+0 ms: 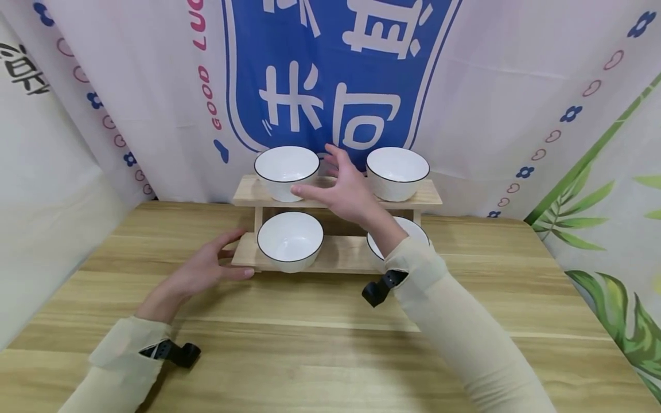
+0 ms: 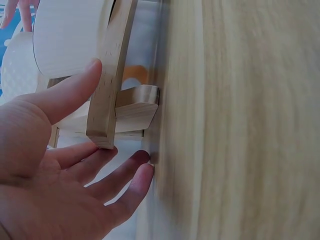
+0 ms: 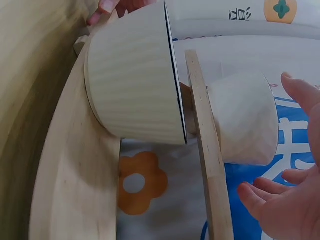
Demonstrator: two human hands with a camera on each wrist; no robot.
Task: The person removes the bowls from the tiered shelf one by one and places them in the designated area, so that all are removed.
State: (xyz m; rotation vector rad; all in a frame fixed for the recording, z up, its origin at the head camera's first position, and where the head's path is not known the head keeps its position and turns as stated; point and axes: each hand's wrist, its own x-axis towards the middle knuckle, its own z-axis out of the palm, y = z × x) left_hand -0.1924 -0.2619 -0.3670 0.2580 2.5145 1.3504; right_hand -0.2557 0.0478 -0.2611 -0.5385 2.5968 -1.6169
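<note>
A rack with two boards stands along the back edge of the tabletop [image 1: 310, 350], near the middle. A cloth [image 1: 490, 103] hangs behind it. The top board [image 1: 247, 194] is farther back, with one bowl [image 1: 286, 166] toward its left end and another bowl [image 1: 397, 169] toward its right end. The bottom board [image 1: 343, 252] is in front and lower, with a third bowl [image 1: 290, 241] on the left and a fourth bowl [image 1: 417, 229] on the right. The left hand [image 1: 206, 265] is at the bottom board's left end. The right hand [image 1: 348, 192] is between the top bowls.
</note>
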